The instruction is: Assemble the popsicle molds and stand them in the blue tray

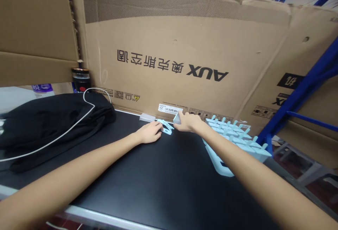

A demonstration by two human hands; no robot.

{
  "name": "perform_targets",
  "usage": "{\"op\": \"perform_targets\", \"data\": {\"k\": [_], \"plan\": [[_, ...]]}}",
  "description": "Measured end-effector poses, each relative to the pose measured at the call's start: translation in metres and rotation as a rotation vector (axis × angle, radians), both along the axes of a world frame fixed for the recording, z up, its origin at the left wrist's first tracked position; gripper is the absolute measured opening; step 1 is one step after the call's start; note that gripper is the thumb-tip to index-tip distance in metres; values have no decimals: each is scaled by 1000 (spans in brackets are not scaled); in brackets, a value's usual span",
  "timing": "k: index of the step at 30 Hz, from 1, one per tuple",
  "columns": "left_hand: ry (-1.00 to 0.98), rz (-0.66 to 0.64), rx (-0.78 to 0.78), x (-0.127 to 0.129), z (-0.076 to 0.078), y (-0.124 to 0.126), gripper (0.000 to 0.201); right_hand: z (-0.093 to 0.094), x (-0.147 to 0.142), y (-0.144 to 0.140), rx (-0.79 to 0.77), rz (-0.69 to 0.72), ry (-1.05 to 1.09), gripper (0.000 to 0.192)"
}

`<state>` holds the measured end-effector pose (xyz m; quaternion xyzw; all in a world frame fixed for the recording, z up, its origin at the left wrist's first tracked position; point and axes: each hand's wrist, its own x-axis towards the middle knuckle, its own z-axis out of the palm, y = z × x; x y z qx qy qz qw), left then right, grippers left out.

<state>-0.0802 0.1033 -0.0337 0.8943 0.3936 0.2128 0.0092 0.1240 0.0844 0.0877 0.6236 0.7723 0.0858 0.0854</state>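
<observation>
The right hand (188, 122) gripped a small pale block (176, 118) at the far edge of the black table (163, 180), while the left hand (151, 132) lay curled, fingers down, on loose light-blue sticks (166, 127). Just right of them stood a light-blue mould tray (224, 166) with many sticks already seated, so most looked done, and a few pieces remained loose. A black garment (50, 124) lay well apart.

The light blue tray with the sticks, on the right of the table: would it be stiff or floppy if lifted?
The light blue tray looks moulded, so probably stiff and light. One corner overhangs the black table, so a push might tip it. Its upright sticks may sit loosely.
</observation>
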Motion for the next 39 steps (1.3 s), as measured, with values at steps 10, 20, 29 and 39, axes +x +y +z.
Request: {"op": "perform_targets", "data": {"k": [10,20,29,39], "plan": [[-9,-24,0,-1,-2,3,20,-2,-13,10,29,73,-74,67],[-28,-11,-12,-1,-2,3,21,3,16,21,-65,-6,-159,65],[-55,-28,1,-1,3,-4,30,-22,60,41,-263,-7,-206,58],[-13,-105,15,-1,1,1,23,-34,62,45,-273,56,-146,60]]}}
